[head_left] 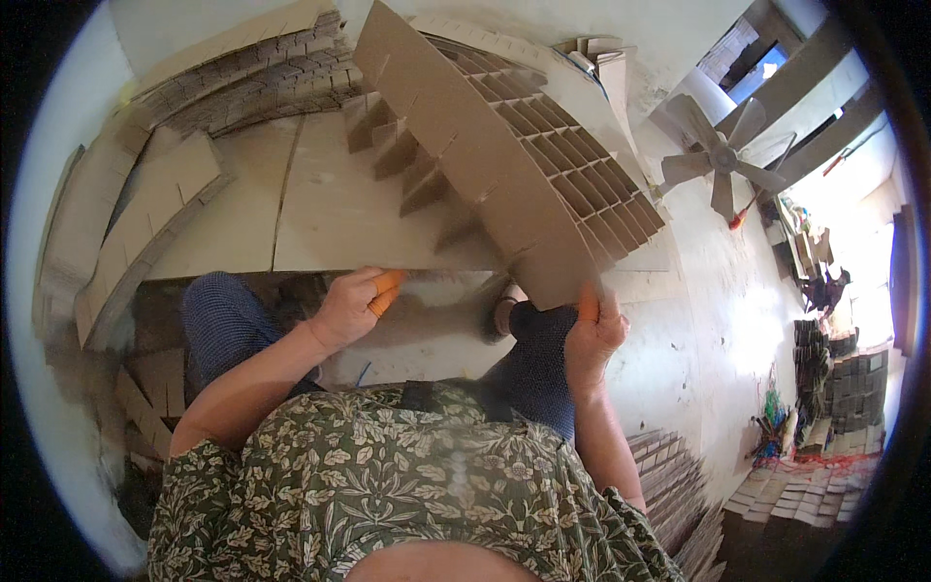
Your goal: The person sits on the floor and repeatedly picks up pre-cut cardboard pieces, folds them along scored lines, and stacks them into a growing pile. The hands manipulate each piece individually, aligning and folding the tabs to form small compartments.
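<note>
My right hand (pixel 593 338) grips the near lower corner of a long brown cardboard strip (pixel 465 145), an orange cover on one finger. The strip is raised and tilted, running from the upper left down to this hand. Short cardboard cross pieces (pixel 424 184) hang from its left side. Behind its right side shows a cardboard divider grid (pixel 572 155) with rows of cells; how the two join is hidden. My left hand (pixel 357 308) is at the table's front edge, apart from the strip. Its fingers, with orange covers, are closed together, and I cannot make out anything in them.
Stacked slotted cardboard strips (pixel 252 82) lie at the back left of the pale table (pixel 233 209), and more strips (pixel 145 228) rest at its left end. A standing fan (pixel 723 160) is to the right. Bundled cardboard (pixel 853 398) and strip piles (pixel 669 485) lie on the floor.
</note>
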`<move>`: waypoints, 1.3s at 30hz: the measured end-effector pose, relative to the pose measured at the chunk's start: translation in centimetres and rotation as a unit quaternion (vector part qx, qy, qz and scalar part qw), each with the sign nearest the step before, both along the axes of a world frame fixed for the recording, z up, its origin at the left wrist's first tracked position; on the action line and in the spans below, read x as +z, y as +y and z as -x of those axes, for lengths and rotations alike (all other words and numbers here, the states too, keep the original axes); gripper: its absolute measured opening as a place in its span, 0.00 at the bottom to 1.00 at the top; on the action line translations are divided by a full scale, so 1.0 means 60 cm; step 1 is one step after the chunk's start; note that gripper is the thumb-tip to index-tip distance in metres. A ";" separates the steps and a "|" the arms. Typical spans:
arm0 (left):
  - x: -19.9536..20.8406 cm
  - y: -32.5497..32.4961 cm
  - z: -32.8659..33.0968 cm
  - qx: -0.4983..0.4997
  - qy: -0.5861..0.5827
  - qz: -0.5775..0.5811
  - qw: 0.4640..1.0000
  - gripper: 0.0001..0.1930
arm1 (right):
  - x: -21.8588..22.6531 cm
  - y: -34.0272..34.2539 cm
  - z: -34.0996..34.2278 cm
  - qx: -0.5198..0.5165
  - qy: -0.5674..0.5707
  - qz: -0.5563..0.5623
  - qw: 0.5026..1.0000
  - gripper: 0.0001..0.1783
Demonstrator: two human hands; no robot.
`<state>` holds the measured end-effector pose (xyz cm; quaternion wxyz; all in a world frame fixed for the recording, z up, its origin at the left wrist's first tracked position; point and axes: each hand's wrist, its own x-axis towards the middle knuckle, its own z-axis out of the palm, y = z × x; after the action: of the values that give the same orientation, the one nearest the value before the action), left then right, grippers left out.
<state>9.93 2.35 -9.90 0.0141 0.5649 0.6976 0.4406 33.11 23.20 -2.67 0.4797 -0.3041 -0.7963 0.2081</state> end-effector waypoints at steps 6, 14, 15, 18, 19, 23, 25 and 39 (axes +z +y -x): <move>-0.009 0.001 0.009 0.002 0.012 0.000 1.000 0.12 | -0.012 0.003 0.002 0.002 0.012 -0.042 0.999 0.04; 0.006 -0.001 0.012 0.005 0.007 0.020 1.000 0.12 | 0.002 -0.009 0.010 0.010 -0.003 -0.051 0.999 0.05; 0.008 -0.001 0.012 0.003 -0.005 0.026 1.000 0.12 | -0.006 -0.004 0.008 0.014 -0.008 -0.034 0.999 0.05; 0.007 -0.003 0.015 0.006 0.007 0.021 1.000 0.12 | 0.003 -0.001 0.007 -0.001 0.003 -0.053 0.999 0.05; 0.007 -0.003 0.016 0.010 0.009 0.021 1.000 0.12 | 0.008 -0.001 0.007 -0.011 0.011 -0.070 0.997 0.05; 0.011 -0.001 0.018 0.009 0.004 0.029 1.000 0.12 | 0.000 0.010 0.002 0.012 -0.022 -0.021 0.999 0.06; 0.012 -0.001 0.018 0.011 0.001 0.035 0.999 0.12 | 0.003 0.007 0.004 0.007 -0.022 -0.061 0.998 0.08; 0.069 0.013 0.122 0.141 0.045 -0.052 0.988 0.16 | 0.024 -0.001 0.005 0.003 -0.026 -0.064 0.998 0.05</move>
<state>2.60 3.14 -5.76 -0.1093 0.4802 0.7463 0.4478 32.80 23.11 -1.21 0.4769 -0.2756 -0.8210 0.1503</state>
